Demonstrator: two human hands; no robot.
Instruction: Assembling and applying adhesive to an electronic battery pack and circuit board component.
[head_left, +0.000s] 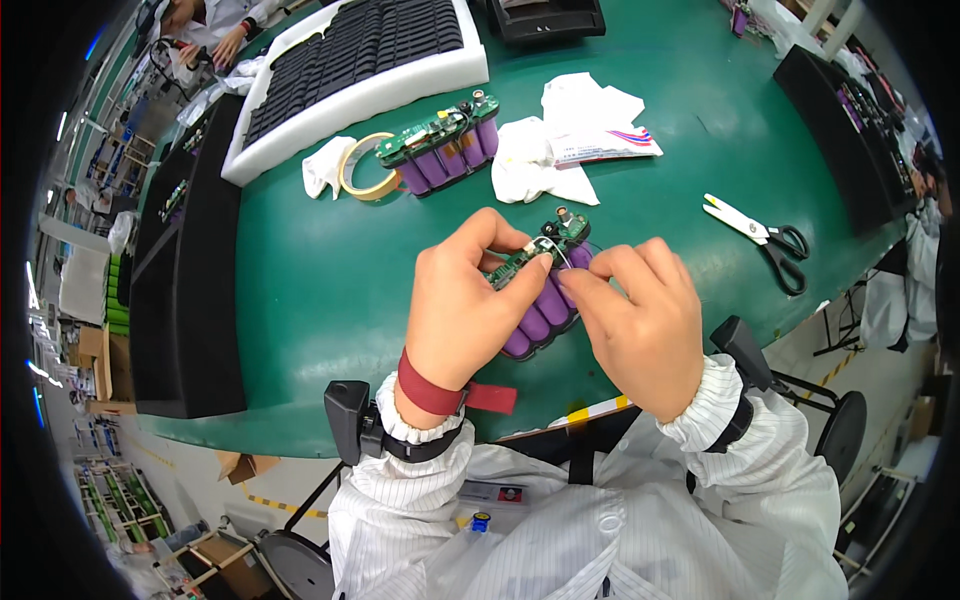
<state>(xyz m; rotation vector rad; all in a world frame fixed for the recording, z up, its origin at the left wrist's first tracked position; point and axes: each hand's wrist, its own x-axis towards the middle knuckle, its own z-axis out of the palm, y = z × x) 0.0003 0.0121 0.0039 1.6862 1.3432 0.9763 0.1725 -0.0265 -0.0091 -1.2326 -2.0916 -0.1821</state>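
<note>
A battery pack of purple cells with a green circuit board on top lies tilted on the green table in front of me. My left hand grips it from the left, thumb and fingers closed over the board. On the other side, my right hand has thumb and forefinger pinched at the board's edge, by a thin white wire. The wire's end is hidden at those fingertips. Just beyond my hands stands a second purple battery pack, also topped with a green board.
A roll of yellow tape, white wipes and a white tube lie behind the packs. Scissors rest at the right. A white foam tray holds black parts. Black bins flank the table; another person works far left.
</note>
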